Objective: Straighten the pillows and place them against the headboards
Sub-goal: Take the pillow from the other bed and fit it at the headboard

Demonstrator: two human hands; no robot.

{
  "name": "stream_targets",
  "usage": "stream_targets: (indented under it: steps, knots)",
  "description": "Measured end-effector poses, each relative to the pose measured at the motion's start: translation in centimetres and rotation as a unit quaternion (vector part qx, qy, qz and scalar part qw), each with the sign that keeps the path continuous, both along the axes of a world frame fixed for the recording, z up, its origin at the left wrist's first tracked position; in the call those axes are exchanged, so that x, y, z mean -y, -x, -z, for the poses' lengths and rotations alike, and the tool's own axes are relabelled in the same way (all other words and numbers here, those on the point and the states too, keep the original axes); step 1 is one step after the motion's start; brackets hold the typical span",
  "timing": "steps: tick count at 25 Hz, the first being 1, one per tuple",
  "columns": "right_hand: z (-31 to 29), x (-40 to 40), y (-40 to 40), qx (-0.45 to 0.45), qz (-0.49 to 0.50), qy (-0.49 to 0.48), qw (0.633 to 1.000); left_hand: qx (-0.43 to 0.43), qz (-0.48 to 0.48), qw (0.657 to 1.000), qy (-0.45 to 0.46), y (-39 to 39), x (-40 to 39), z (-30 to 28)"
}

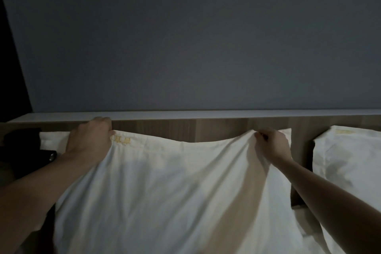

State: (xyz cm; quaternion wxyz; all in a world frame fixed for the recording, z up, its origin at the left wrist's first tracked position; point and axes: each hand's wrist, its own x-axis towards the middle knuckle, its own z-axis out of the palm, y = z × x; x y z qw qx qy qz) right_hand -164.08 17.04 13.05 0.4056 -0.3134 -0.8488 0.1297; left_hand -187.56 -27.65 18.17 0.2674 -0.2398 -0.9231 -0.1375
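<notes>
yellow embroidery on pillow [160, 181], unreadable

Both arms reach forward, left grip [90, 138] and right grip [272, 144] clenched.

head view | faces forward-down | close over pillow [165, 192] | toward headboard [206, 130]

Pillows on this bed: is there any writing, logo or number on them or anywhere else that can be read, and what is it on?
Yellow embroidery near the top edge of the held pillow, beside the left hand: a few characters, too blurred to read.
Yellow mark at the top of the second pillow, to the right of the right hand: too faint to read.
Wooden headboard: no text visible.
</notes>
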Motion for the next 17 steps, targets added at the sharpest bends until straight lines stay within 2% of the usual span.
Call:
stream_targets:
  steps: [6, 8, 10, 11, 14, 17]
  knots:
    - [0.1, 1.3, 1.5, -0.094, 0.026, -0.048, 0.994, -0.009, -0.008, 1.0, -0.026, 0.3, 1.1, 0.0]
    - [2.0, 0.7, 1.4, -0.066, 0.05, -0.025, 0.996, 0.004, -0.013, 1.0, -0.006, 0.2, 0.8, 0.4]
    - [3.7, 0.4, 1.4, -0.022, 0.061, 0.035, 0.997, 0.027, -0.015, 0.999, 0.018, -0.3, 0.3, 0.8]
    - [4.1, 0.6, 1.3, -0.031, 0.055, 0.068, 0.996, 0.03, -0.011, 0.999, 0.013, -0.8, 0.0, 1.1]
    - [5.2, 2.6, -0.1, -0.118, 0.0, 0.126, 0.985, -0.015, 0.063, 0.998, -0.016, -4.0, -0.8, 3.4]
    - [8.9, 4.6, -3.1, -0.108, -0.008, 0.115, 0.987, -0.02, 0.174, 0.984, 0.0, -8.6, -1.2, 8.3]
